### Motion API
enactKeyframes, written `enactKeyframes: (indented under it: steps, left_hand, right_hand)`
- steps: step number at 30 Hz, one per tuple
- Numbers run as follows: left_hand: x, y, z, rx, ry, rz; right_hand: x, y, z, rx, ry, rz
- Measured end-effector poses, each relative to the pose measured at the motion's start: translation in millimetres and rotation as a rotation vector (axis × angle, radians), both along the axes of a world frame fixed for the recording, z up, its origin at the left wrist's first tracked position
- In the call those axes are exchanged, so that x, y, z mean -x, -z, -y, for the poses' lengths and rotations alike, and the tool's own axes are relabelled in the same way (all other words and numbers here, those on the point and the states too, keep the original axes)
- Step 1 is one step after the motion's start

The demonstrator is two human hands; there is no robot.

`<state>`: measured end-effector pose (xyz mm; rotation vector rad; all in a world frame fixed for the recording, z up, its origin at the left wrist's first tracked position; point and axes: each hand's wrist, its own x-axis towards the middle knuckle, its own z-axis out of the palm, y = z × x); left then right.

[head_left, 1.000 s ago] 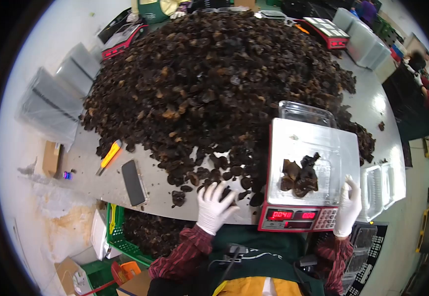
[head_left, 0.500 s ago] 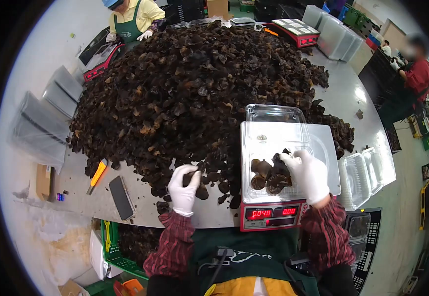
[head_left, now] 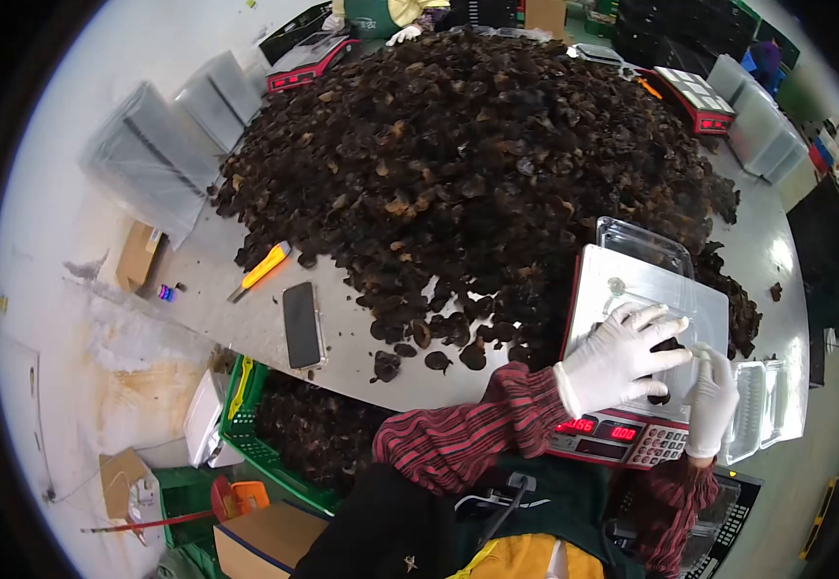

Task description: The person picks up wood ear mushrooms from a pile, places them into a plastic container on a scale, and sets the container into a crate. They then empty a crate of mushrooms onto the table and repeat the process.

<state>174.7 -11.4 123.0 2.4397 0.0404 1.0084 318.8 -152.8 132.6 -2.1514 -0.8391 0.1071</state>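
Observation:
My gloved left hand (head_left: pixel 617 362) reaches across the weighing scale (head_left: pixel 588 289), palm down with fingers spread over a clear plastic box on its plate. Dark wood ear mushrooms (head_left: pixel 663 386) show in the box under the fingers, mostly hidden by them. At the box's right side is my gloved right hand (head_left: pixel 714 400), its fingers bent together, and what they may hold is hidden. The box's clear lid (head_left: pixel 646 241) stands up behind. Part of the scale's red display is covered by my left hand and sleeve.
A large heap of wood ear mushrooms (head_left: pixel 477 154) covers the metal table (head_left: pixel 371 362). A yellow utility knife (head_left: pixel 265 268) and a phone (head_left: pixel 301 326) lie left. Clear boxes (head_left: pixel 755 405) stand right. Below sits a green crate (head_left: pixel 275 468). Another person's hand (head_left: pixel 404 36) is across the table.
My left hand has left the heap's near edge and moved right over the box. My right hand has shifted to the box's right side. The view has turned left, and the display has changed.

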Motion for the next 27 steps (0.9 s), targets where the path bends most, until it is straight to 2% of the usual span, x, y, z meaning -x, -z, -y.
enactKeyframes:
  steps: [3, 4, 5, 7, 8, 9, 11, 12, 14, 15, 17, 18, 20, 22, 23, 24, 25, 26, 27]
  left_hand:
    - [39.9, -2.2, -25.3, 0.015, -0.174, 0.121]
    - [50.7, 13.3, -42.4, 0.314, -0.216, 0.093]
    - [71.2, 23.7, -57.0, -0.075, -0.505, 0.004]
    - [111.9, 47.6, -75.0, -0.048, -0.788, -0.416]
    - [130.4, 72.0, -83.4, -0.070, -0.860, -0.518]
    - [146.0, 84.8, -90.0, -0.064, -0.858, -0.585]
    - [165.3, 103.6, -104.6, -0.055, -0.692, -0.578]
    - [167.1, 109.2, -110.2, -0.052, -0.684, -0.577]
    - [165.2, 111.1, -119.7, 0.114, -0.564, -0.604]
    - [165.5, 114.0, -121.9, 0.113, -0.555, -0.600]
    - [161.7, 112.3, -124.7, 0.096, -0.590, -0.347]
    - [159.6, 112.1, -122.4, 0.224, -0.613, -0.244]
    - [143.7, 86.9, -109.2, 0.335, -0.619, -0.067]
    - [116.9, 56.3, -89.7, 0.422, -0.550, 0.101]
    - [101.5, 30.8, -75.1, 0.347, -0.514, 0.099]
    - [84.9, 16.2, -61.6, 0.334, -0.406, 0.156]
    - [69.4, 4.5, -51.1, 0.243, -0.318, 0.158]
    - [53.5, -4.0, -42.9, 0.129, -0.250, 0.118]
    - [36.0, -2.4, -36.7, 0.122, -0.157, 0.140]
  right_hand:
    - [0.8, 6.2, 6.5, -0.131, 0.142, -0.050]
    - [-5.5, 16.3, 12.2, -0.132, 0.138, -0.053]
    - [-12.9, 28.8, 18.0, -0.110, 0.120, 0.016]
    - [-13.0, 33.5, 20.3, -0.087, 0.099, 0.085]
    - [-7.2, 30.0, 19.7, -0.075, 0.096, 0.088]
    - [-3.1, 28.0, 19.4, -0.061, 0.093, 0.092]
    - [-0.1, 31.0, 18.8, -0.081, 0.084, 0.095]
    - [0.9, 32.5, 19.6, -0.101, 0.074, 0.098]
    - [3.3, 32.2, 20.0, -0.099, 0.087, 0.070]
    - [3.9, 32.2, 19.7, -0.102, 0.093, 0.039]
    - [7.8, 28.4, 17.6, -0.118, 0.108, 0.031]
    - [12.9, 24.3, 14.8, -0.058, 0.100, 0.038]
    - [13.1, 24.9, 18.3, 0.055, 0.049, 0.078]
    - [13.4, 38.5, 17.1, 0.005, 0.096, -0.013]
    - [14.6, 39.5, 16.9, 0.027, 0.135, -0.106]
    - [23.6, 33.2, 12.9, -0.010, 0.080, 0.018]
    - [30.7, 26.0, 8.7, 0.013, 0.118, -0.118]
    - [35.8, 24.2, 5.7, -0.019, 0.112, -0.129]
    - [40.2, 22.8, 3.8, -0.051, 0.108, -0.140]
